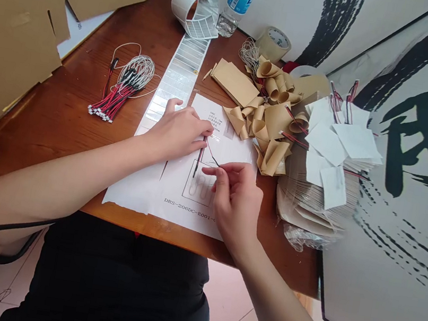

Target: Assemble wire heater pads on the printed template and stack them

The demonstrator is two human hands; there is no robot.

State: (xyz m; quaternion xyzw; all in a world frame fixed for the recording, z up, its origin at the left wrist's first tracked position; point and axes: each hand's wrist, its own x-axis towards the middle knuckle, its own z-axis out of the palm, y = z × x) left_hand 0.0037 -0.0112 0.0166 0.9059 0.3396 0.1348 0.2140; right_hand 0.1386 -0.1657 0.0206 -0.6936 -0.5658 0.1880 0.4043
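Note:
My left hand [180,130] rests on a white printed sheet [176,198] with its fingers curled, pinching the top of a thin red and black wire [199,159]. My right hand [234,198] is closed in a pinch on the other end of that wire, just right of a square pad outline [199,186] on the sheet. The wire runs between the two hands above the pad.
A bundle of red and white wires [122,88] lies at left. A strip of labels [179,69] unrolls from a roll at the back. Curled brown backing papers [270,118] and a stack of white pads [328,161] sit at right. A water bottle [237,3], tape roll [274,43] and cardboard [26,20] stand around.

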